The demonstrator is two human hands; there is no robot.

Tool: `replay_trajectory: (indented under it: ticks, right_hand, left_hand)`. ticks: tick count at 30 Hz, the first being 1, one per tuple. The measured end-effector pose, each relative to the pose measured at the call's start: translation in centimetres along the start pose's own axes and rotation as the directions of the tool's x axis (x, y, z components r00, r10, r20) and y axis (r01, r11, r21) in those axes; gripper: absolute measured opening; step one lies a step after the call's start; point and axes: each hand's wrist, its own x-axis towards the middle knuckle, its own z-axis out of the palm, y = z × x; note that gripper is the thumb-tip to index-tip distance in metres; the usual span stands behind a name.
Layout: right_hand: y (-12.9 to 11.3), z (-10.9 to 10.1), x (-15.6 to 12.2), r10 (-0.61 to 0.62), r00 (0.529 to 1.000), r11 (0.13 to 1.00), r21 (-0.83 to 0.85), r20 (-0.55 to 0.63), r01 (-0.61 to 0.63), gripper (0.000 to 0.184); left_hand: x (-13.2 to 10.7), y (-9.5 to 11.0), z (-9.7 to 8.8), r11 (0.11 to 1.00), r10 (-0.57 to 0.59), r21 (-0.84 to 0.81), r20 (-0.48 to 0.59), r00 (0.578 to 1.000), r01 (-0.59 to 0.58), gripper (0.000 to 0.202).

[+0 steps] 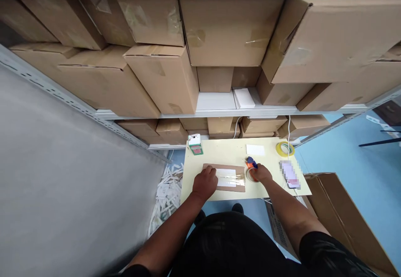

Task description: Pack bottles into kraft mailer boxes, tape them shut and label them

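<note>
A flat brown cardboard piece point(230, 188) lies on the pale yellow table, with a white sheet point(226, 177) on top of it. Shiny clear tape runs over the sheet and the cardboard's right end. My left hand point(205, 181) is closed over the cardboard's left end, fingers curled; the parts beneath the hand are hidden. To the right, my right hand point(262, 173) grips an orange and blue tape dispenser point(251, 164) fitted with a tape roll. The dispenser is just right of the cardboard, and my fingers cover part of it.
The table point(219, 153) bears a small green and white box point(196, 144), a white card point(255, 150), a yellow tape roll point(285, 148) and a phone point(290, 174) with a cable. Shelves of cartons point(232, 30) rise behind. White scraps point(166, 195) lie left; an open carton point(341, 210) stands right.
</note>
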Motion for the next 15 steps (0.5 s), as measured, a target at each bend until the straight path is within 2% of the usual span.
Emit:
replay_trajectory:
  ticks: [3,8,12,15]
  right_hand:
    - [0.5,0.2,0.3,-0.03,1.0,1.0,0.009,0.008,0.03,0.03]
    - [1.2,0.7,0.2,-0.038,0.999,0.998,0.04,0.0,0.038,0.025]
    - [1.2,1.4,0.3,0.005,1.0,0.998,0.066,-0.02,-0.004,0.022]
    - [1.3,1.3,0.1,0.039,0.997,0.996,0.083,-0.063,-0.034,0.019]
  left_hand:
    - [0.1,0.8,0.7,0.999,-0.049,-0.003,-0.017,0.999,0.049,0.026]
    - [0.1,1.1,1.2,0.995,0.014,-0.095,0.019,1.0,-0.012,0.033]
    - [0.3,0.8,0.3,0.967,0.004,-0.254,-0.082,0.997,-0.025,0.033]
    - [0.4,0.7,-0.5,0.925,-0.022,-0.38,-0.103,0.994,-0.019,0.025]
